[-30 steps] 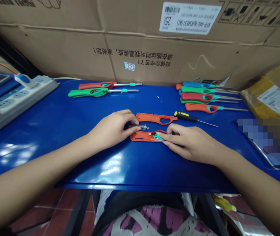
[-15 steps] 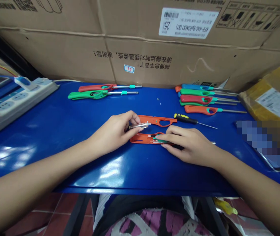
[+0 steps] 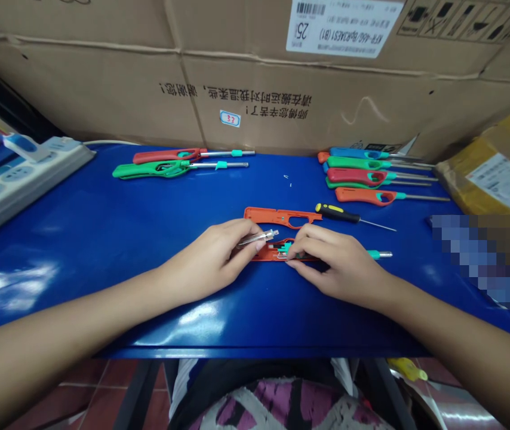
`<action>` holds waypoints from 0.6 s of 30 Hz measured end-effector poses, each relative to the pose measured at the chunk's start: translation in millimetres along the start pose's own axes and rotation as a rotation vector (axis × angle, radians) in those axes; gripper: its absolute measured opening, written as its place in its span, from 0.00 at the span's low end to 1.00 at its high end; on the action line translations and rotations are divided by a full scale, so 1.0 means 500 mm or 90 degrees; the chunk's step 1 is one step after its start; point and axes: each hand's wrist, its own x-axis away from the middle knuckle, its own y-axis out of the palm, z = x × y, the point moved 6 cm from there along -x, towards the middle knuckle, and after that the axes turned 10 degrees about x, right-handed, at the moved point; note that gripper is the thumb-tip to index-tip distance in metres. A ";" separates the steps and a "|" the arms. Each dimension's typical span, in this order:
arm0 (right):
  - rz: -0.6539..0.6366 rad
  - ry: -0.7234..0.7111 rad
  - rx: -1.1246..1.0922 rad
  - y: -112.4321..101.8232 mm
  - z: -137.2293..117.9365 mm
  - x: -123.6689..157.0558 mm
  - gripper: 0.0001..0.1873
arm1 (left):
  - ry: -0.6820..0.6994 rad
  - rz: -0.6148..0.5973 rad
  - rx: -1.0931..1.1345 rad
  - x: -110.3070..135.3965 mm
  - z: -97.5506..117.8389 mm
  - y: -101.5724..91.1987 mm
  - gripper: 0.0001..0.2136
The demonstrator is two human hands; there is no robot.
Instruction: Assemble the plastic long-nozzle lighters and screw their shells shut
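Note:
My left hand (image 3: 219, 254) pinches a small clear-and-metal lighter insert (image 3: 259, 237) just above an open orange lighter shell half (image 3: 267, 253) on the blue table (image 3: 147, 239). My right hand (image 3: 333, 260) presses its closed fingers on the same shell, on a teal trigger part (image 3: 287, 249). A metal nozzle tube with a teal collar (image 3: 378, 254) sticks out to the right from under that hand. The other orange shell half (image 3: 279, 216) lies just behind, beside a black-and-yellow screwdriver (image 3: 344, 215).
Two assembled lighters (image 3: 169, 164) lie at the back left and several more (image 3: 366, 176) at the back right. A power strip (image 3: 17, 176) sits at the left edge. Cardboard boxes (image 3: 255, 77) wall the back; a yellow parcel (image 3: 497, 167) lies right.
My left hand lifted the insert and brought it right, over the shell. My right hand slid left along the shell, baring the nozzle tube behind it.

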 end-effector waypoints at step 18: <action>0.005 -0.006 0.086 0.005 -0.009 0.004 0.07 | -0.034 -0.037 0.051 0.005 0.003 0.019 0.14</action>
